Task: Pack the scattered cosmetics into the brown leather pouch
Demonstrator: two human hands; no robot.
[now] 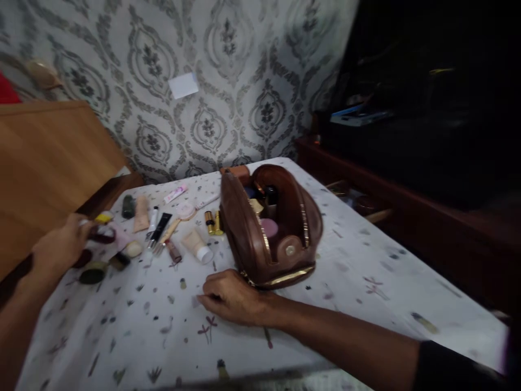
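My left hand (61, 244) is at the left end of the table, its fingers closed at a small dark red container (102, 234); blur softens the grip. Around it lie a dark green round container (93, 272), a small black item (119, 261) and a cream-coloured round item (133, 249). My right hand (232, 297) rests on the cloth with curled fingers, nothing visible in them. Just behind it stands a brown leather bag (244, 228), unzipped and wide, with a black-capped bottle (271, 195) and a pink round item (268, 227) inside.
Between hand and bag lie a beige tube with white cap (197, 246), a black tube (161, 228), a peach tube (141, 213), a compact (186, 210) and gold lipstick tubes (214, 222). A wooden panel (52, 157) stands left; a dark cabinet (391, 201) stands right.
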